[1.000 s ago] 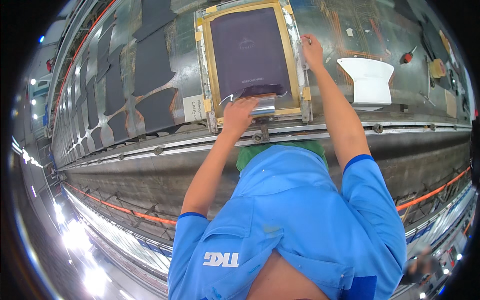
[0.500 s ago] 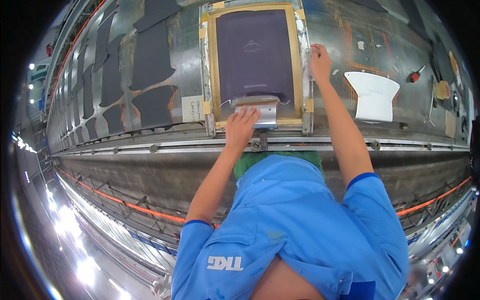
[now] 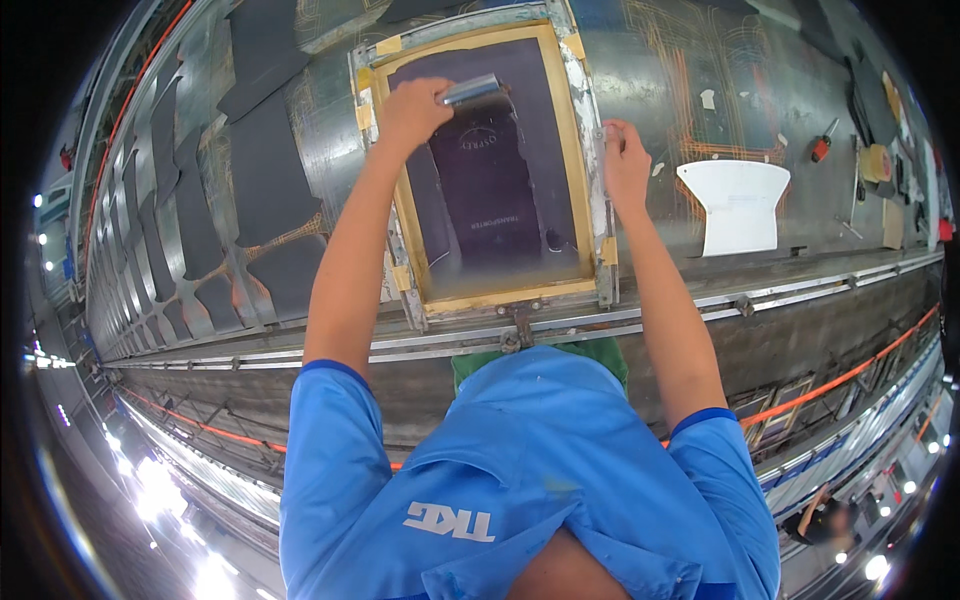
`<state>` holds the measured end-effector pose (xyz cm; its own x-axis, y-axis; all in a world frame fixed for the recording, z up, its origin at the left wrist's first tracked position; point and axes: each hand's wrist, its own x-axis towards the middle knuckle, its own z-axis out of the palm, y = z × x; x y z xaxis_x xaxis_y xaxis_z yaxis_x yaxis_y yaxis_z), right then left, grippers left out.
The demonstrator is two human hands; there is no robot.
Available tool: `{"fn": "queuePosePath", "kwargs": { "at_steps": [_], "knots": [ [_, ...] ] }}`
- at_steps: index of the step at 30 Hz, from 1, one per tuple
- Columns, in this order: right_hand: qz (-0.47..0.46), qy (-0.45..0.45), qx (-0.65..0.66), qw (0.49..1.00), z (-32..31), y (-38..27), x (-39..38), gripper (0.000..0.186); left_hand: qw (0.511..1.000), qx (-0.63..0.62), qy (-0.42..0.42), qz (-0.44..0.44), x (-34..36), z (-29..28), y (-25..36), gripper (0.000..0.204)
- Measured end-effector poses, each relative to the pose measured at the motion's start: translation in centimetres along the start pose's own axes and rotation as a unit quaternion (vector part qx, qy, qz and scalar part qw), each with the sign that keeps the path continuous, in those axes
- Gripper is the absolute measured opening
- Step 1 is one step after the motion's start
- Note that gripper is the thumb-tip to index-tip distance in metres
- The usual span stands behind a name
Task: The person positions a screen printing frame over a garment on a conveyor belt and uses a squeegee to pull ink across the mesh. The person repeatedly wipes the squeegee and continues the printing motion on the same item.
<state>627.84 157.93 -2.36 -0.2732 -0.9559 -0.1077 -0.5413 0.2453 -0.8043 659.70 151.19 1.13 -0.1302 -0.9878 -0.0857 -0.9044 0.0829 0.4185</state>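
Observation:
A screen-printing frame (image 3: pixel 568 130) with tape-yellow borders and dark mesh lies on the table in front of me. Near its far end, my left hand (image 3: pixel 413 112) is closed around a metal-bladed squeegee (image 3: pixel 472 90), which rests on the mesh. Behind the squeegee, a wet, darker band (image 3: pixel 485 185) runs toward me, with a logo and small lettering showing in it. My right hand (image 3: pixel 626 165) has its fingers bent and closed at the metal edge on the frame's right side.
Dark cut sheets (image 3: pixel 285 150) cover the table to the left. On the right lie a white shaped panel (image 3: pixel 735 200), a red-handled screwdriver (image 3: pixel 823 143) and a tape roll (image 3: pixel 877 165). A metal rail (image 3: pixel 440 347) follows the table's near edge. Another person (image 3: pixel 828 518) is at lower right.
My left hand has carried the squeegee from the near end of the mesh to the far end, leaving a wet band. My right hand stays at the frame's right edge. The view has tilted.

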Motion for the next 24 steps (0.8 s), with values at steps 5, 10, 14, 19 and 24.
{"fn": "queuePosePath", "kwargs": {
  "at_steps": [5,10,14,19,24],
  "knots": [
    [-0.028,-0.002,0.014,1.000,0.5,-0.1,0.1,0.024,0.993,0.045,0.109,0.016,-2.6,3.2,1.3,0.036],
    [-0.059,0.021,0.012,0.998,0.5,1.1,0.7,0.024,0.992,0.039,0.112,0.033,-13.0,6.4,5.7,0.040],
    [-0.060,0.006,0.023,0.998,0.5,1.8,0.7,0.024,0.993,0.062,0.096,0.010,-23.6,9.2,9.4,0.046],
    [-0.067,0.003,0.031,0.997,0.4,1.7,0.8,0.024,0.992,0.024,0.121,0.016,-26.2,9.5,10.2,0.049],
    [-0.036,0.001,0.029,0.999,0.3,1.0,0.8,0.024,0.988,-0.001,0.156,0.006,-13.6,5.7,5.0,0.042]
  ]
}}
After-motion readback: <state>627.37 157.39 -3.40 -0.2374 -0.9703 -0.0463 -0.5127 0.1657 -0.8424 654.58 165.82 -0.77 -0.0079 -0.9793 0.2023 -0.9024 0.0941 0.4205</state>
